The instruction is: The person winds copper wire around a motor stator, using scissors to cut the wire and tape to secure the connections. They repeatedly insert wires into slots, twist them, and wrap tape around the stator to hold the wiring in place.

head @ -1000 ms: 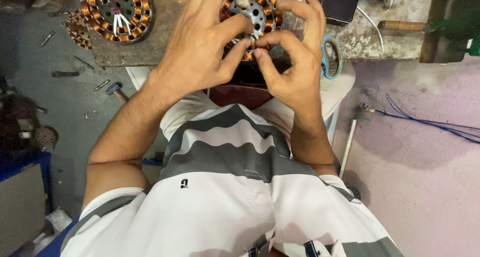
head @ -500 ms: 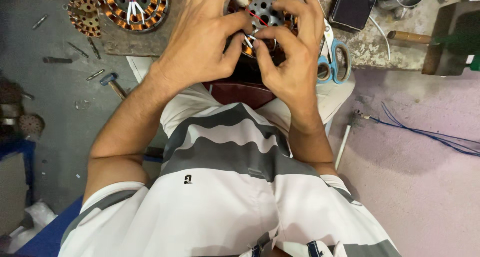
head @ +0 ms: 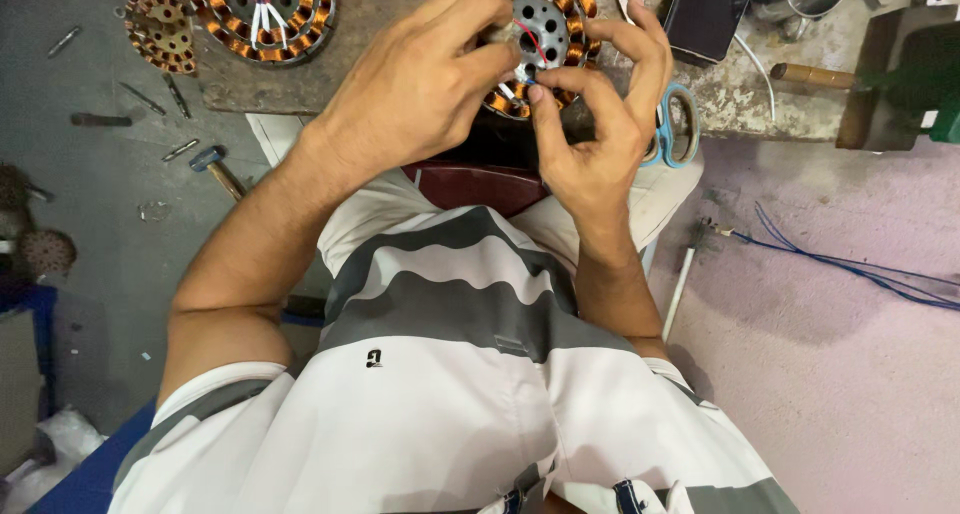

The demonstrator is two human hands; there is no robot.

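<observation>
A view from above onto a person's lap and workbench. A round motor winding [head: 540, 34], a metal disc ringed with copper coils, lies flat at the near edge of the workbench [head: 400, 84], directly ahead of both hands. The left hand [head: 420, 84] comes in from the left, fingers curled and pinching at the near rim of the disc. The right hand [head: 600, 124] comes in from the right, thumb and forefinger closed on thin wires at the same spot; its other fingers spread over the disc's right edge. The fingertips of the two hands nearly touch. A second winding [head: 262, 14] lies well apart to the left. Scissors [head: 672, 124] lie just beside the right hand.
</observation>
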